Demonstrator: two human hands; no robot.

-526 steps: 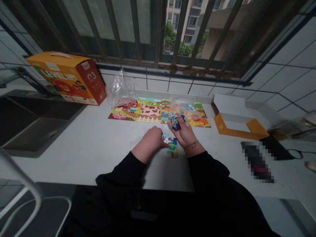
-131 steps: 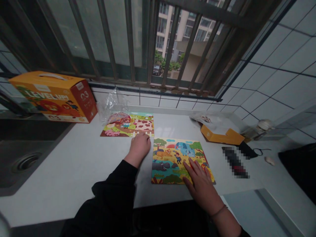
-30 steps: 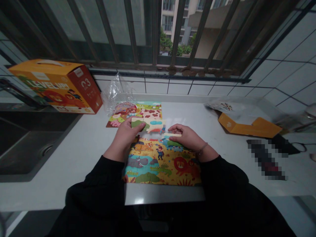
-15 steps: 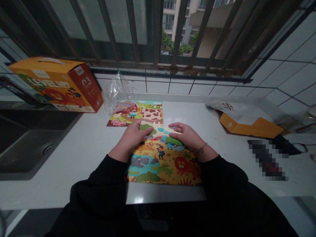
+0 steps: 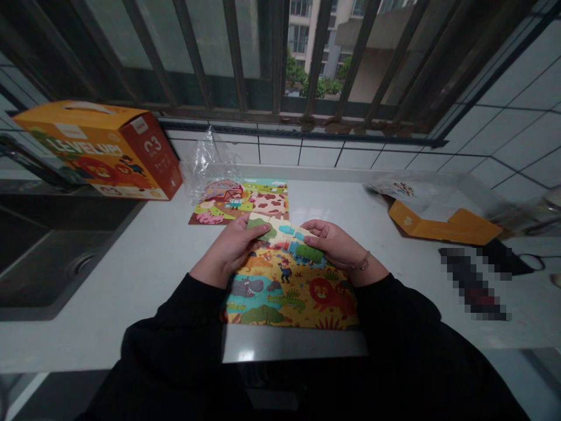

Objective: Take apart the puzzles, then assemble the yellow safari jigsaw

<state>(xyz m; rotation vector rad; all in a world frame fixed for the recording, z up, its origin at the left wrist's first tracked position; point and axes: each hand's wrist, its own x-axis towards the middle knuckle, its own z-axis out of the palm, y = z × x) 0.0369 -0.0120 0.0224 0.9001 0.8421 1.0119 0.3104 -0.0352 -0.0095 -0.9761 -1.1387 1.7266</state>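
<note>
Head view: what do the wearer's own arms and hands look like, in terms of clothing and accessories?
Both arms wear long, loose black sleeves with no visible markings. The left hand and right hand are ungloved. A thin bracelet circles the right wrist.

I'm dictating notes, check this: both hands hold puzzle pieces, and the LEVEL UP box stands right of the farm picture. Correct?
No: the head view shows the LEVEL UP box left of the farm picture. The left hand and right hand do hold puzzle pieces.

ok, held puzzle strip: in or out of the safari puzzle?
Out: the strip slants between left hand and right hand, askew to the safari puzzle.
</note>
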